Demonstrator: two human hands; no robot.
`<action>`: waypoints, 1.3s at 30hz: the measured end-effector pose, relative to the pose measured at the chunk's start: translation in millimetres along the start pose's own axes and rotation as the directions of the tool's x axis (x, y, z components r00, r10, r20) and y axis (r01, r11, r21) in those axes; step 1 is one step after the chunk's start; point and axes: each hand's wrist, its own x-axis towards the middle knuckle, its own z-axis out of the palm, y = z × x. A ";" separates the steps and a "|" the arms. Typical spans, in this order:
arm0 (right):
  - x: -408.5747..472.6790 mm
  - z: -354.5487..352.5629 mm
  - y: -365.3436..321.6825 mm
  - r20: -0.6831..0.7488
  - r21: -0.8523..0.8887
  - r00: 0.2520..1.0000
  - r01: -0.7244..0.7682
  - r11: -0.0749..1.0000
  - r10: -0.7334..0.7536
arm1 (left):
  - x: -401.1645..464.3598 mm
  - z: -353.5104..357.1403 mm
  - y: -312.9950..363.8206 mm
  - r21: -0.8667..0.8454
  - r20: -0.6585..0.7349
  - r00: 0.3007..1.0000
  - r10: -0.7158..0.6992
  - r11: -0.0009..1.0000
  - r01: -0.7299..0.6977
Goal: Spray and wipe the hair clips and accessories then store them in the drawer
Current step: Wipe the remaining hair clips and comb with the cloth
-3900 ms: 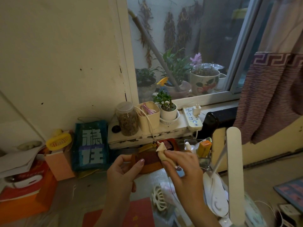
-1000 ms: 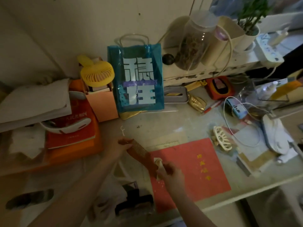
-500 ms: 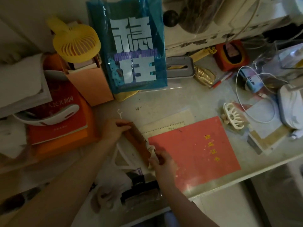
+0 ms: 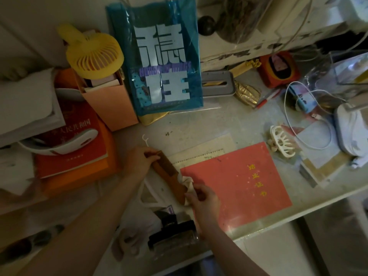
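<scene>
One brown wooden comb [image 4: 169, 174], fine-toothed; far end gripped by left hand [image 4: 139, 160], near end wrapped in one cream cloth [image 4: 186, 183] pinched by right hand [image 4: 203, 200]; one white claw clip [image 4: 282, 143] on desk [image 4: 199, 124]

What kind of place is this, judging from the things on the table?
Probably a cluttered desk in a home: a yellow handheld fan in an orange paper box, a white claw hair clip, a white charging cable.

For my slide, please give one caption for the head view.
Left hand holds a brown comb; right hand wipes it with a cloth.
</scene>
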 end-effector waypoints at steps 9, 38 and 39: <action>4.1 -55.8 0.5 -0.042 0.046 0.995 0.096 0.994 -0.095 | -30.6 11.4 30.0 -0.077 -0.021 0.998 0.059 0.995 -0.061; 182.0 -378.0 17.7 0.174 -0.018 0.956 0.242 0.970 -0.236 | -42.8 299.9 253.3 -0.236 -0.172 0.966 -0.196 0.960 0.153; 185.5 -382.3 17.5 0.188 -0.008 0.955 0.237 0.971 -0.231 | -42.4 303.6 256.2 -0.242 -0.179 0.958 -0.226 0.953 0.179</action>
